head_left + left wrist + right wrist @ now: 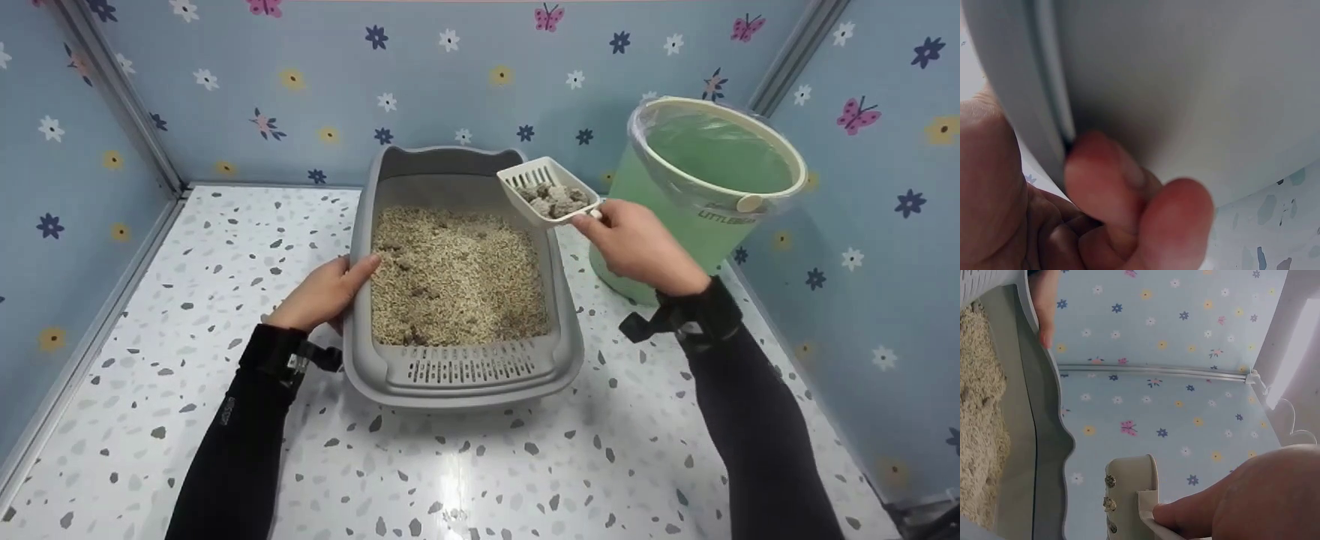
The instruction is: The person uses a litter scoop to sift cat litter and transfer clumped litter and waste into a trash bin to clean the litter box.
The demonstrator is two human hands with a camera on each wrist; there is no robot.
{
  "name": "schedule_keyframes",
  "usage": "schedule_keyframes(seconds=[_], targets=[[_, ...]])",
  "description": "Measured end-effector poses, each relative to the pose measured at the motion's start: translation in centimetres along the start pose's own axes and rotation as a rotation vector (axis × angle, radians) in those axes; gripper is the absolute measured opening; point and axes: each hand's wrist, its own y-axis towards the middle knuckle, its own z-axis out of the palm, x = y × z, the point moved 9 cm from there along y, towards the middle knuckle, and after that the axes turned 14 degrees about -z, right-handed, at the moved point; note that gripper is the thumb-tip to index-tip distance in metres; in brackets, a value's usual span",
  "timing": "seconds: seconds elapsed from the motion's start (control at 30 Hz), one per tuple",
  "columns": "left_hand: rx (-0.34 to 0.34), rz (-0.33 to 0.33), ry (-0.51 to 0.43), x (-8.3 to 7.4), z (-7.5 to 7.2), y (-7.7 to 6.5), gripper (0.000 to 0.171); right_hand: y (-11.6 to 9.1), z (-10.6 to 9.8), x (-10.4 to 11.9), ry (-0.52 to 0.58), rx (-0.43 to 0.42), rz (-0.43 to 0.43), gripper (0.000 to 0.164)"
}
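Note:
A grey litter box (465, 397) holds tan pellet litter (457, 277) with a few darker clumps, mostly along its left side. My left hand (322, 292) grips the box's left rim, thumb on top; the left wrist view shows its fingers (1176, 219) curled under that rim. In my right hand (645, 244) is the handle of a cream litter scoop (536, 174), raised over the box's right back edge. Greyish clumps (555, 201) lie in the scoop. From the right wrist view, the scoop (1129, 495) appears from beneath, with bits poking through its slots.
A green bucket (645, 262) with a cream rim and a clear plastic liner stands at the back right, close to my right hand. Flower-patterned panels (450, 90) enclose the speckled white surface (465, 472) at the back and both sides.

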Motion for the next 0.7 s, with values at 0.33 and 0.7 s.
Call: schedule_keyframes(seconds=[0.33, 0.7], targets=[[0.0, -0.002, -0.012, 0.1, 0.0, 0.1, 0.09, -0.4, -7.6, -3.1, 0.009, -0.056, 0.127, 0.051], [0.013, 0.013, -0.014, 0.0, 0.2, 0.1, 0.088, -0.9, -12.4, -6.9, -0.053, -0.129, 0.23, 0.055]])
